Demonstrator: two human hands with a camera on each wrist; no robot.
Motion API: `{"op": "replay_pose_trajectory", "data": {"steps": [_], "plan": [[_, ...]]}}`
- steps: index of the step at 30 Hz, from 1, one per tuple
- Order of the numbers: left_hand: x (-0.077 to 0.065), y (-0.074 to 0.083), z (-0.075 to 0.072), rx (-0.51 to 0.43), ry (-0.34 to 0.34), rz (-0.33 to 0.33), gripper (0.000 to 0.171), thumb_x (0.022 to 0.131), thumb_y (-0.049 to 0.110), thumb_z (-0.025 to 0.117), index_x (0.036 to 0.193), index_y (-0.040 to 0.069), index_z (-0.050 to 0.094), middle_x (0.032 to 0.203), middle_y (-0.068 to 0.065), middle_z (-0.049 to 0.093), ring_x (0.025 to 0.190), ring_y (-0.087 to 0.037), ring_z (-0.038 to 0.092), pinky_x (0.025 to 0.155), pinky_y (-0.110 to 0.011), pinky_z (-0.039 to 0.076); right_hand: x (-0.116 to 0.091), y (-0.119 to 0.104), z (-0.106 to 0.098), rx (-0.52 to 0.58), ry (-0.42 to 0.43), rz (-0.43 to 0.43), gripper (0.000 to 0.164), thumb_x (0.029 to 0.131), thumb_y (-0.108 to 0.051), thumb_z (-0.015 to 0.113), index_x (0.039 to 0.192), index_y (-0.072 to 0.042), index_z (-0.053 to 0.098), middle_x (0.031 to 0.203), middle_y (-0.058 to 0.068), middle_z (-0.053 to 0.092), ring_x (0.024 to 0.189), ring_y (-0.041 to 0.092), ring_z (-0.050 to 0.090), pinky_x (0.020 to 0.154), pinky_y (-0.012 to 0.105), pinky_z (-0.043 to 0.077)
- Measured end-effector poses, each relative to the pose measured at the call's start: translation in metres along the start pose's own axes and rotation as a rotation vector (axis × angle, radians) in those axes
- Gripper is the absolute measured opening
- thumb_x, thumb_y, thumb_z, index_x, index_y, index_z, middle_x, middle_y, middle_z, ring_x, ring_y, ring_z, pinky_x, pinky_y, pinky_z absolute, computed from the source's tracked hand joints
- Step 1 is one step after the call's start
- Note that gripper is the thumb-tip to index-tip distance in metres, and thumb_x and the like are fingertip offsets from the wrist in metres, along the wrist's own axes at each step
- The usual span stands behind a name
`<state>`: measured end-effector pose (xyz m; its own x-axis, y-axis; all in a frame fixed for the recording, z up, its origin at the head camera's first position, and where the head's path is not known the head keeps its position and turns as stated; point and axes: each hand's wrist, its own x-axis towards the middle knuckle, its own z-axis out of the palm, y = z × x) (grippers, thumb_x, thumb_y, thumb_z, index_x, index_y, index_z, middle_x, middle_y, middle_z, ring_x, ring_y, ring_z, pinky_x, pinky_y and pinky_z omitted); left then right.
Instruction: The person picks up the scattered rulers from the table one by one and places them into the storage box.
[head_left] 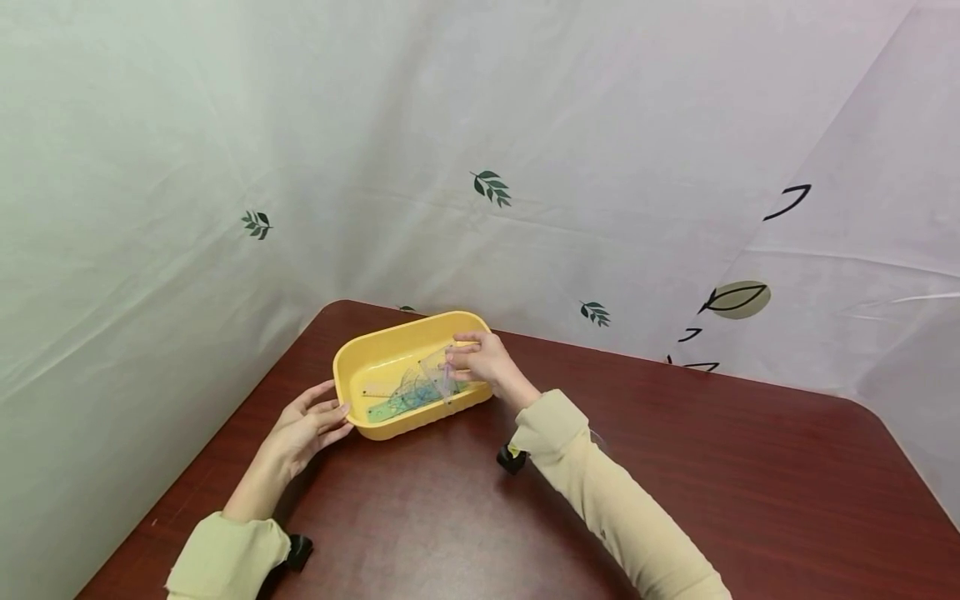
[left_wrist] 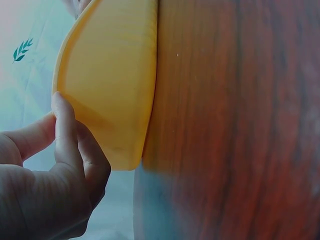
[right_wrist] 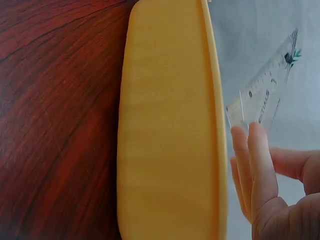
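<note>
A yellow plastic bin (head_left: 390,346) stands on the table toward the back left. My left hand (head_left: 300,427) grips its left end, thumb and fingertips at the rim (left_wrist: 61,65). Over the bin's right part, my right hand (head_left: 486,361) pinches a clear set square (right_wrist: 262,95) with printed numbers, raised above the rim. Inside the bin lie a green ruler (head_left: 380,412), a pale strip (head_left: 379,389) with a hole, and several see-through bluish pieces overlapping each other. My right hand partly covers the contents at that end.
The dark red wooden table (head_left: 675,450) has rounded back corners. A pale cloth (head_left: 600,167) with leaf prints hangs behind it and along its left side. Black straps with small dark devices (head_left: 512,458) are at both wrists, below the rolled sleeves.
</note>
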<state>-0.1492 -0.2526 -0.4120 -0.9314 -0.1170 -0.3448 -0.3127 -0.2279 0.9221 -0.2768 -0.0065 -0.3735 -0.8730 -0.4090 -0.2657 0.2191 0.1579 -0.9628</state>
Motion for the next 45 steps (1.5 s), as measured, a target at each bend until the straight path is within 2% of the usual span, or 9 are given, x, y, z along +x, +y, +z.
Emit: {"op": "replay_pose_trajectory", "data": {"steps": [6,10,18,22,24,27,31,35,45], "plan": [[0.0,0.0,0.001,0.009,-0.003,0.002,0.077,0.093,0.002,0.059,0.152,0.005,0.01,0.098,0.004,0.055,0.079,-0.004,0.064,0.075,-0.02,0.059,0.006,0.003,0.007,0.063,0.03,0.033,0.06,0.093,0.008,0.053,0.148,0.003,0.028,0.141,0.026,0.046,0.121,0.035,0.056,0.097,0.041,0.053],[0.0,0.0,0.001,0.009,-0.005,0.002,0.077,0.093,0.002,0.059,0.152,0.005,0.01,0.098,0.004,0.055,0.079,-0.004,0.064,0.075,-0.02,0.059,0.01,0.007,0.012,0.042,0.052,0.018,0.063,0.092,0.01,0.053,0.149,0.003,0.025,0.143,0.027,0.043,0.12,0.038,0.056,0.098,0.043,0.052],[0.0,0.001,0.0,0.006,-0.013,0.008,0.076,0.093,0.001,0.058,0.152,0.004,0.009,0.096,0.005,0.055,0.08,-0.004,0.064,0.075,-0.019,0.059,0.013,0.012,0.018,-0.153,0.101,-0.024,0.069,0.09,0.005,0.061,0.149,0.001,0.026,0.143,0.024,0.043,0.107,0.035,0.064,0.086,0.037,0.059],[0.0,0.001,0.0,0.006,-0.014,0.006,0.076,0.093,0.001,0.058,0.152,0.005,0.009,0.096,0.005,0.054,0.081,-0.004,0.064,0.075,-0.019,0.059,0.015,0.013,0.019,-0.287,0.093,0.008,0.072,0.09,0.0,0.063,0.151,0.001,0.023,0.148,0.021,0.04,0.108,0.032,0.064,0.083,0.034,0.059],[0.0,0.001,0.001,0.007,-0.012,0.004,0.076,0.093,0.001,0.058,0.152,0.005,0.009,0.096,0.005,0.054,0.081,-0.005,0.064,0.075,-0.019,0.059,0.015,0.012,0.02,-0.393,0.071,0.024,0.073,0.091,-0.005,0.063,0.151,0.0,0.022,0.149,0.018,0.04,0.112,0.029,0.061,0.078,0.028,0.056],[0.0,0.001,0.001,0.01,-0.009,0.005,0.077,0.093,0.001,0.058,0.152,0.005,0.009,0.096,0.005,0.054,0.08,-0.005,0.064,0.074,-0.019,0.059,0.014,0.012,0.02,-0.503,0.019,0.033,0.073,0.092,-0.011,0.064,0.151,0.0,0.022,0.149,0.017,0.04,0.096,0.022,0.059,0.07,0.027,0.043],[0.0,0.0,0.001,0.012,-0.006,0.001,0.078,0.093,0.002,0.059,0.153,0.005,0.008,0.097,0.004,0.054,0.08,-0.005,0.064,0.074,-0.019,0.059,0.014,0.012,0.02,-0.483,-0.021,0.037,0.069,0.093,-0.01,0.063,0.15,0.0,0.025,0.146,0.02,0.043,0.078,0.019,0.056,0.071,0.027,0.046],[0.0,0.0,0.0,0.015,-0.004,-0.003,0.079,0.093,0.002,0.059,0.153,0.005,0.007,0.099,0.004,0.054,0.081,-0.005,0.064,0.075,-0.019,0.059,0.016,0.013,0.019,-0.455,-0.021,0.029,0.062,0.091,-0.008,0.064,0.146,0.0,0.035,0.136,0.019,0.051,0.094,0.022,0.064,0.08,0.031,0.055],[0.0,-0.001,0.0,0.018,-0.007,0.005,0.079,0.093,0.002,0.059,0.153,0.005,0.007,0.1,0.003,0.054,0.081,-0.004,0.065,0.074,-0.019,0.059,0.011,0.012,0.01,-0.443,-0.003,-0.136,0.037,0.09,-0.006,0.063,0.125,0.003,0.058,0.113,0.018,0.064,0.094,0.028,0.065,0.069,0.024,0.054]]}}
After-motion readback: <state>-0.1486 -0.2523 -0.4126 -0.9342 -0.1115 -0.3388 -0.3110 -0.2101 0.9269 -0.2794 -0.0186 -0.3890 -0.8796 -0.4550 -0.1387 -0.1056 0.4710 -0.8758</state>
